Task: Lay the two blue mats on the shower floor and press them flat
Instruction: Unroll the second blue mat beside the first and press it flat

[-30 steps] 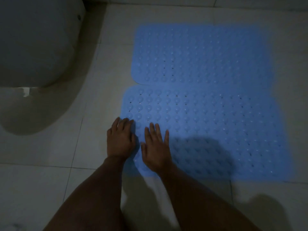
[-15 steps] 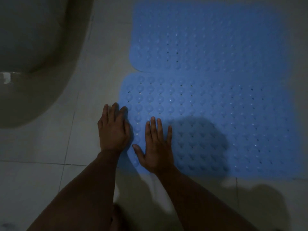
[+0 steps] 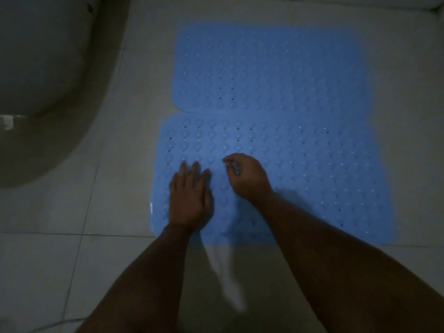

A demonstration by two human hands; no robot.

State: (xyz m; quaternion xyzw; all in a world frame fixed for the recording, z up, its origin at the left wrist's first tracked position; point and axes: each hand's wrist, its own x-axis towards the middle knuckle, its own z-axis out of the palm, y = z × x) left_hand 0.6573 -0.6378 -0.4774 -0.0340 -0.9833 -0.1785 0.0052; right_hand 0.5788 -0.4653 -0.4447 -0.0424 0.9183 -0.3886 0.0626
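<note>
Two blue bubble-textured mats lie side by side on the tiled floor: the far mat (image 3: 276,70) and the near mat (image 3: 312,169), their long edges touching. My left hand (image 3: 191,195) lies flat, fingers straight, on the near mat's left end. Just to its right my right hand (image 3: 247,176) hovers over or touches the same mat with its fingers curled under; it holds nothing that I can see.
A white toilet bowl (image 3: 43,75) fills the upper left, close to the mats' left edges. Pale floor tiles (image 3: 48,272) surround the mats. The light is dim and my arms cast a shadow on the near mat.
My left hand has slid from the mat's left edge onto the mat. My right hand has moved forward and to the right, and its fingers have curled from flat.
</note>
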